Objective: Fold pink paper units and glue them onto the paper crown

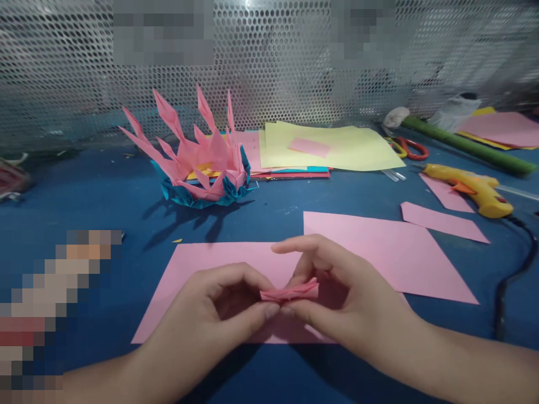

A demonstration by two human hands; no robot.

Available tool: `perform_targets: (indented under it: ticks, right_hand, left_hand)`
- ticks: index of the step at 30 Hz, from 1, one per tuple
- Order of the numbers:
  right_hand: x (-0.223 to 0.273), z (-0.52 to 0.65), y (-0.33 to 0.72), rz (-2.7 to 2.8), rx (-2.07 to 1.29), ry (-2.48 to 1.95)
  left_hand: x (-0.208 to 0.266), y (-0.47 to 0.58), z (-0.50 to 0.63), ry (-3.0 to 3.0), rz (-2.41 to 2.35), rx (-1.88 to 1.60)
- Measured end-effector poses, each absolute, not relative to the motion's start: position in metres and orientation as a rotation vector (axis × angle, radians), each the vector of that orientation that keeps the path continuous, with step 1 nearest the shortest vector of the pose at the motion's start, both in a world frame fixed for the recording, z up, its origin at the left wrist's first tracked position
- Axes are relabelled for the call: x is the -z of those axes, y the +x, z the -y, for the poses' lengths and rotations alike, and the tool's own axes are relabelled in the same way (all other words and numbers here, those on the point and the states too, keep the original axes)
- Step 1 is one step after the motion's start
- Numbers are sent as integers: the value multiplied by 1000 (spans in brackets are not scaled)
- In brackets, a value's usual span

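A small folded piece of pink paper (290,292) is pinched between my two hands, above the pink sheets. My left hand (223,303) grips its left end with thumb and fingers. My right hand (341,286) holds the other side between thumb and fingers, its index finger raised and stretched to the left. Both thumbs nearly meet at the front edge of the folded paper. Beneath them lies a flat pink sheet (181,297), and a second pink sheet (379,247) lies to the right, partly behind my right hand.
A pink and blue folded-paper flower (202,163) stands at the back left. Behind are yellow sheets (345,146), orange-handled scissors (412,148) and a green stem (467,143). A yellow glue gun (475,188) with a black cord lies right, near pink strips (446,219). Perforated metal (269,73) closes the back.
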State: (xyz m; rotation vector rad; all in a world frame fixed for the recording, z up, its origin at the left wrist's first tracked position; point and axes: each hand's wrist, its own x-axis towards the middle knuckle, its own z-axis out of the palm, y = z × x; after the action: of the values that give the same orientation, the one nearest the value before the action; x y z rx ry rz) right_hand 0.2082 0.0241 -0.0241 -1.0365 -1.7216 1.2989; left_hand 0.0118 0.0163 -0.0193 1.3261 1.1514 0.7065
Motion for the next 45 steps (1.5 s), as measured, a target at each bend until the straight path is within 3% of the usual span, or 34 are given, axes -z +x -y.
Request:
perform_targets:
  ticks: [11,19,25,40,45]
  right_hand:
    - [21,-19,204,1654,-1345,-1125]
    - [23,-24,209,1817,-1178,-1093]
    - [23,-23,212,1888,-1128,-890]
    - [18,-21,210,1852,-1060,-1032]
    - [21,-23,213,1890,-1045,-826]
  left_hand:
    - [20,9,-12,1272,-1076,-762]
    - [23,7,-10,1097,-1069,-692]
    - [22,5,-12,1016,-1028,-754]
    - [23,10,-18,1229,-1066,-755]
    - [23,8,-17,1303,-1081,-743]
